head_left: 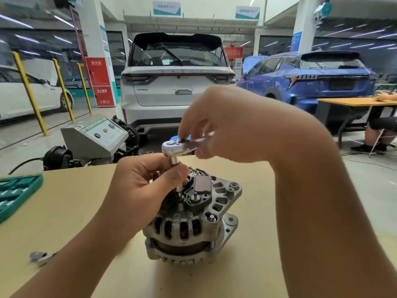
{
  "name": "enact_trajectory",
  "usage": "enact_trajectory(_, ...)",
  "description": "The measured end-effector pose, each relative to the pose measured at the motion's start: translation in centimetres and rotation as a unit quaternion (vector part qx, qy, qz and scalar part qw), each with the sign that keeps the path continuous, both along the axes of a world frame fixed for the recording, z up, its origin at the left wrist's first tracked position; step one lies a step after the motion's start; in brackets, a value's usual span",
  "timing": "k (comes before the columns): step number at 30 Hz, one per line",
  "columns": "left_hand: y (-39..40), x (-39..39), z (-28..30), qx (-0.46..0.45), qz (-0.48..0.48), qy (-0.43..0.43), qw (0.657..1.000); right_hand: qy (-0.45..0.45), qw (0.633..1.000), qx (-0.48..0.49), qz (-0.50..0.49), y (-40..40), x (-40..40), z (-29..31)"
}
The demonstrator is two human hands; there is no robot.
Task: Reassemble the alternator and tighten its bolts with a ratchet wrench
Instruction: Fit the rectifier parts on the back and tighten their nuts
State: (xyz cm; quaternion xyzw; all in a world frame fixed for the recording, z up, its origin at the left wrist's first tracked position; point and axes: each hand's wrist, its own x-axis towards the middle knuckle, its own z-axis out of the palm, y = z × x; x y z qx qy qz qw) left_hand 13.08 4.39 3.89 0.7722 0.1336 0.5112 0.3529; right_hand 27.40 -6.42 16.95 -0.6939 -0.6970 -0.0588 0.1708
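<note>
Alternator [193, 220]: stood on end near the middle of the tan table [64, 211], pulley end down, rear housing and black plastic cover facing up.
Ratchet wrench [173, 147]: held level above the alternator; the head is plainly seen, the handle is blurred and mostly hidden under the right hand.
Extension bar [175, 163]: run straight down from the wrench head to the top of the alternator; whether it is seated on a bolt cannot be told.
Left hand [141, 186]: fingers and thumb are curled round the extension bar, pinching it just under the wrench head.
Right hand [219, 125]: wrapped over the wrench handle, fingertips laid near the head.
Green tray [15, 194]: set at the table's left edge, well apart from the alternator.
Small metal piece [40, 257]: laid on the table at lower left, blurred, kind not clear.
Background: a white car [178, 82] is parked beyond the table, a blue car [311, 76] to its right.
</note>
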Motion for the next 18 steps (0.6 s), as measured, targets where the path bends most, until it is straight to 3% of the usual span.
enact_trajectory(6, -0.01, -0.03, 0.13, -0.001, 0.022, -0.013, 1.0, -0.079, 0.997, -0.004, -0.018, -0.33, 0.01, -0.2)
enact_trajectory(11, 0.29, -0.45, 0.28, -0.002, -0.005, 0.012, 1.0, 0.001, 1.0, 0.002, -0.024, 0.16, 0.49, -0.17)
enact_trajectory(15, -0.18, 0.32, 0.09, -0.006, 0.021, -0.015, 1.0, -0.071, 0.997, -0.009, 0.002, 0.24, -0.18, -0.27)
enact_trajectory(18, -0.3, 0.36, 0.06, 0.006, 0.023, -0.015, 1.0, -0.046, 0.999, -0.007, 0.013, -0.07, 0.2, 0.06)
